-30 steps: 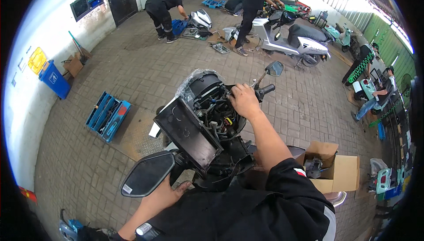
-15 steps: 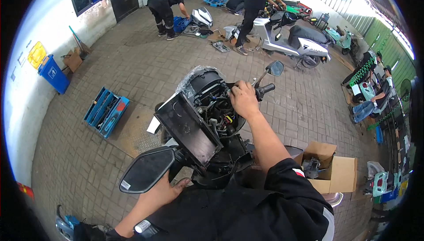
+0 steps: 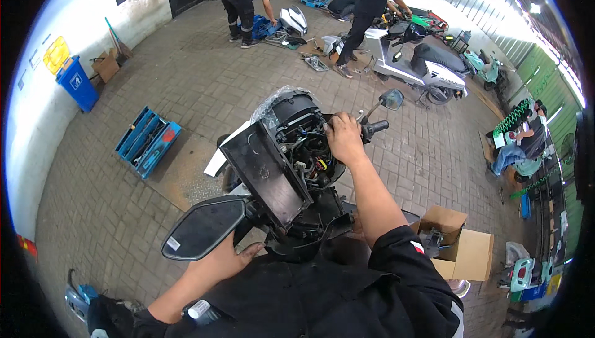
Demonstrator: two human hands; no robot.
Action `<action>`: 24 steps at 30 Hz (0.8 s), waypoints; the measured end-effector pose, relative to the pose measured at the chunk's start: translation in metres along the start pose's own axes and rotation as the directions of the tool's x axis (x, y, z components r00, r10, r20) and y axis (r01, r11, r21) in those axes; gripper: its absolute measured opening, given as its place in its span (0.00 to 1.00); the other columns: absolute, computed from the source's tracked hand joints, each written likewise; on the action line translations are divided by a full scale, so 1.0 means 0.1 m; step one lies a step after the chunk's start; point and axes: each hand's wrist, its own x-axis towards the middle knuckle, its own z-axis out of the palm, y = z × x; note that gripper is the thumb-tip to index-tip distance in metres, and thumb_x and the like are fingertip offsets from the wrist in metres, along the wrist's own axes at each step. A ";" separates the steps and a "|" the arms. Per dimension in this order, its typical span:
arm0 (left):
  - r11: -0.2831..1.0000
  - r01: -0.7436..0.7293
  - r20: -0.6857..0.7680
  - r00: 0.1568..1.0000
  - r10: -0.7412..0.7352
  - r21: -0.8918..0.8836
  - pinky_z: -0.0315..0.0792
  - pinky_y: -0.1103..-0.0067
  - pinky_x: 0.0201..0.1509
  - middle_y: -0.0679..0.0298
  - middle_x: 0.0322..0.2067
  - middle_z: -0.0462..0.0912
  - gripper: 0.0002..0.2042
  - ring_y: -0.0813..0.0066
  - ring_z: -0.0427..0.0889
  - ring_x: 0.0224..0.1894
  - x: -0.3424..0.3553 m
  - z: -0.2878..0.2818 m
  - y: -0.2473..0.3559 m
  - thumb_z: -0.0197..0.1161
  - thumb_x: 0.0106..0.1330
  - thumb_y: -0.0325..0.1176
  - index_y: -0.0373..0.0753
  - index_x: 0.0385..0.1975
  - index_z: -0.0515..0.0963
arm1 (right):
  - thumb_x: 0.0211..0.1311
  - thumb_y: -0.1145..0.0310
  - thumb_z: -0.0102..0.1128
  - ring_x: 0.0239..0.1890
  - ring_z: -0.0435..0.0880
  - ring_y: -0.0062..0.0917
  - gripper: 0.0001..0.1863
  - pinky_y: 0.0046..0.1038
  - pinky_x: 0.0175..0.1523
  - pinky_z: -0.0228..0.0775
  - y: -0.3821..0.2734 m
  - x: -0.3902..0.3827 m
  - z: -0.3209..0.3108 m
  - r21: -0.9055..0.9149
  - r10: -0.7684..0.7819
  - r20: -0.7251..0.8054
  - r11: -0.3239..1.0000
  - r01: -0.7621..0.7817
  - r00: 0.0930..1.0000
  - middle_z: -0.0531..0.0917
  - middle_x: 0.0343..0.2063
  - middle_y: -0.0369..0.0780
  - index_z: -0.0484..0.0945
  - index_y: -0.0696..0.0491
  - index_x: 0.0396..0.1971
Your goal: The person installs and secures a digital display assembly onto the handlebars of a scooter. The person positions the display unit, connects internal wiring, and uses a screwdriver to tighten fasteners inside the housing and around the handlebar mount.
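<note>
A partly stripped scooter front stands before me, its wiring [image 3: 313,158] bare. My right hand [image 3: 344,140] is closed over the inner part of the right handlebar [image 3: 374,128], with its fingers bent over the edge beside the wiring. A flat black panel [image 3: 263,171] leans at the left of the wiring. My left hand [image 3: 217,265] is below the left mirror [image 3: 204,228], near the left end of the handlebar. Its thumb sticks out to the right; the mirror hides the other fingers, so their grip does not show. Clear plastic film [image 3: 273,104] wraps the scooter's front.
A blue toolbox [image 3: 149,143] stands open on the paving at left. At right is an open cardboard box [image 3: 474,254] with parts. Farther off, people work around a white scooter [image 3: 415,65] and a blue tool case [image 3: 263,29]. A blue bin [image 3: 77,84] stands by the left wall.
My view has shifted slightly, moving the background to the right. Both hands stay at the same places on the scooter. The seated person at far right has shifted posture.
</note>
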 end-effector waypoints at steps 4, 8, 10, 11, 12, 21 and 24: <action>0.999 -0.024 -0.006 1.000 0.025 0.028 0.59 0.59 0.73 0.35 0.64 0.68 0.46 0.40 0.66 0.69 -0.01 -0.01 -0.02 0.65 0.61 0.62 0.30 0.69 0.63 | 0.62 0.62 0.63 0.54 0.74 0.45 0.15 0.47 0.60 0.64 -0.01 -0.01 -0.03 -0.013 -0.050 0.019 0.999 0.050 0.999 0.77 0.48 0.44 0.79 0.56 0.43; 0.999 -0.052 -0.038 0.998 0.053 0.010 0.60 0.60 0.72 0.36 0.63 0.70 0.45 0.40 0.68 0.68 -0.01 -0.01 -0.02 0.65 0.62 0.62 0.30 0.68 0.63 | 0.62 0.61 0.64 0.54 0.74 0.44 0.15 0.46 0.59 0.65 0.02 -0.02 -0.02 0.015 -0.037 0.010 0.999 0.036 0.999 0.78 0.48 0.43 0.79 0.56 0.42; 0.999 -0.050 -0.028 0.998 0.050 0.015 0.61 0.60 0.71 0.37 0.62 0.71 0.44 0.40 0.69 0.67 -0.01 -0.02 -0.01 0.65 0.62 0.62 0.30 0.67 0.65 | 0.62 0.60 0.64 0.54 0.75 0.43 0.14 0.46 0.59 0.66 0.05 -0.02 -0.01 0.054 -0.052 -0.045 0.997 0.055 0.998 0.79 0.47 0.42 0.80 0.55 0.41; 0.999 -0.046 -0.028 0.999 0.046 0.010 0.61 0.60 0.71 0.37 0.62 0.71 0.44 0.40 0.69 0.67 -0.01 -0.02 -0.01 0.65 0.62 0.62 0.30 0.67 0.65 | 0.62 0.60 0.64 0.54 0.75 0.43 0.14 0.46 0.59 0.66 0.04 -0.02 -0.01 0.053 -0.057 -0.040 0.997 0.059 0.998 0.79 0.47 0.42 0.80 0.55 0.41; 0.998 -0.063 -0.035 0.997 0.063 0.023 0.62 0.60 0.71 0.37 0.62 0.72 0.44 0.41 0.69 0.67 0.00 -0.02 -0.01 0.65 0.62 0.62 0.30 0.66 0.66 | 0.63 0.60 0.63 0.54 0.75 0.43 0.14 0.46 0.59 0.66 0.05 -0.02 -0.02 0.043 -0.050 -0.024 0.998 0.051 0.998 0.80 0.47 0.42 0.81 0.55 0.40; 0.991 -0.127 -0.091 0.987 0.129 0.029 0.66 0.61 0.66 0.38 0.55 0.76 0.39 0.41 0.75 0.60 -0.02 0.05 -0.02 0.68 0.61 0.58 0.28 0.60 0.71 | 0.65 0.60 0.61 0.56 0.74 0.43 0.13 0.47 0.61 0.66 -0.01 0.07 -0.07 -0.017 -0.022 0.088 1.000 0.024 0.996 0.80 0.48 0.41 0.82 0.53 0.40; 0.992 -0.123 -0.078 0.989 0.124 0.018 0.66 0.61 0.66 0.38 0.55 0.76 0.39 0.41 0.75 0.60 -0.03 0.04 0.01 0.68 0.60 0.58 0.28 0.60 0.70 | 0.66 0.59 0.60 0.57 0.74 0.43 0.13 0.47 0.61 0.65 0.00 0.12 -0.11 -0.016 -0.016 0.137 1.000 0.018 0.990 0.80 0.48 0.41 0.83 0.52 0.41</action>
